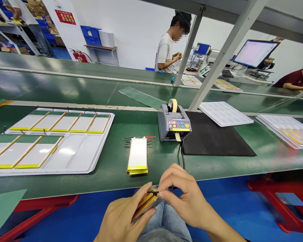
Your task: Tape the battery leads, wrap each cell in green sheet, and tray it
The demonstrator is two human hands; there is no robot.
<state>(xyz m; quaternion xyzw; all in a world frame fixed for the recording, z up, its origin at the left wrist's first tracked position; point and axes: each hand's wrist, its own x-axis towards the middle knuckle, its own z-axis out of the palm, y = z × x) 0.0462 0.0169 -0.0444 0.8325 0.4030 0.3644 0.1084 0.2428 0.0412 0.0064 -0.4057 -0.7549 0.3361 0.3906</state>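
My left hand is closed around a few flat silver battery cells with yellow-taped edges, held over my lap just off the table's front edge. At their top end, the thumb and fingers of my right hand pinch together by a dark wire; whether they grip the wire or the cell's edge I cannot tell. Straight ahead lies a stack of pouch battery cells, with red and black wires sticking out at its far end. Beyond it on the right stands a grey tape dispenser with a tape strip hanging out.
A white tray of battery cells lies at the left. Right of the dispenser are a black mat, a white tray and stacked trays. Slanted metal posts rise behind. A person stands across the bench.
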